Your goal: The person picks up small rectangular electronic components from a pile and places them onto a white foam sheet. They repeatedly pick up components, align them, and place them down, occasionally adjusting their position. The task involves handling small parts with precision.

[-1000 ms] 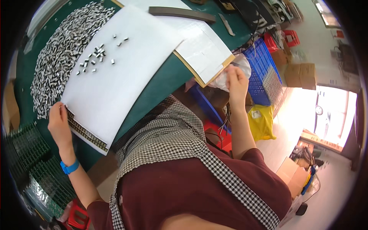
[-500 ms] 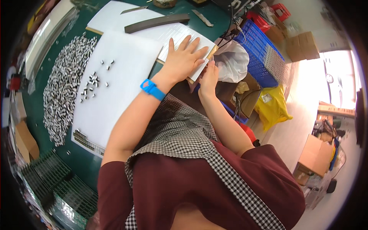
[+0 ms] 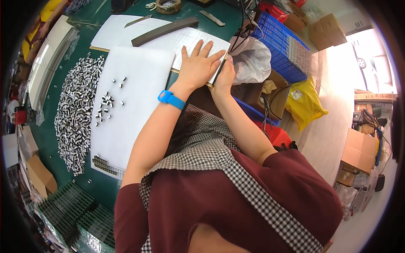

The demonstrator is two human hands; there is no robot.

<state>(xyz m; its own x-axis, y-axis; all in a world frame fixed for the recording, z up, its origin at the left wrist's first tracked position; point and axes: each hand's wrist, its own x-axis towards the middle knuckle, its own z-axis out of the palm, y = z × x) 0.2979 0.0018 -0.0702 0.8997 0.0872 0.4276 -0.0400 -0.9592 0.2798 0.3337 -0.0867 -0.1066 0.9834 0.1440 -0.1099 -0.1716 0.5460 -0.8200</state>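
Observation:
My left hand (image 3: 198, 67), wearing a blue band on the wrist, lies flat with spread fingers on a white sheet-covered board (image 3: 181, 44). At the board's right edge, my right hand (image 3: 224, 78) grips a thin dark strip (image 3: 220, 71), its fingertips partly hidden. The strip runs along that edge, near the left fingertips. Left of my hands is a white foam sheet (image 3: 139, 76) with several small silver-and-black pieces (image 3: 107, 100) scattered on it. A short row of joined dark pieces (image 3: 105, 165) lies at the sheet's near left corner. Beyond the left hand, a long dark bar (image 3: 164, 31) rests across the board.
A big heap of small metallic pieces (image 3: 78, 109) covers the green table at left. Green slotted racks (image 3: 63, 206) stand near left. At right are a white plastic bag (image 3: 255, 63), a blue crate (image 3: 278, 46) and a yellow bag (image 3: 304, 105). A knife-like blade (image 3: 212, 18) lies at the back.
The right hand has come up against the board's edge, and a dark strip now shows there. My left hand stays flat on the board. The whole view has shifted slightly.

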